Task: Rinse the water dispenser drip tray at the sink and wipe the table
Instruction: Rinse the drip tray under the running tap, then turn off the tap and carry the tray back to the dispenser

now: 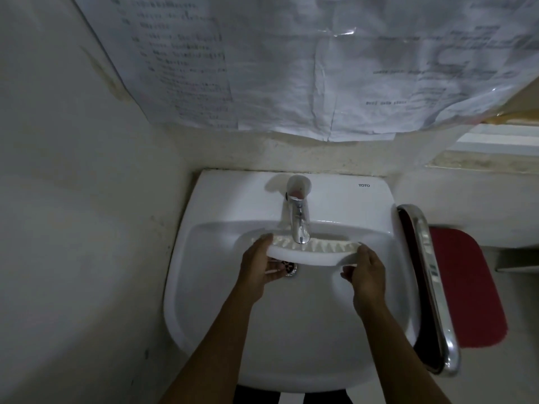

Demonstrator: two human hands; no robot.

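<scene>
White plastic drip tray (309, 256) held over the sink (291, 330) basin, long axis running left to right, just beneath the faucet (299, 225) spout. Left hand (259, 269) grasping the left end, right hand (368, 274) grasping the right end, both equally near. No water visibly running.

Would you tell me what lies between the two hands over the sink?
In the head view, the white drip tray spans from left hand to right hand, under the faucet.
</scene>
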